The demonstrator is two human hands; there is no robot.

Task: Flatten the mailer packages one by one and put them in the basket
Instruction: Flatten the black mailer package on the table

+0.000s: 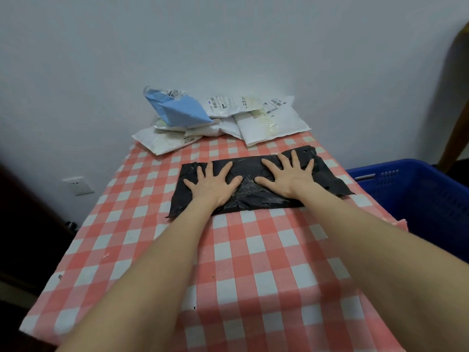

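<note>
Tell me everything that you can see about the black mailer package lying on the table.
The black mailer is a thin, wrinkled plastic bag, long and roughly rectangular, with ragged edges and a few small holes toward its right end. It lies almost flat on the checked tablecloth, its long side running left to right. The left hand and the right hand press on it with spread, straight fingers.

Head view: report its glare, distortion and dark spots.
Head view: light is soft and even, shadows faint. Head view: pale glare streaks the wrinkled black mailer between left hand and right hand. Head view: wide-angle stretch swells the forearms at the bottom edge. Head view: far-left margin falls dark.
</note>
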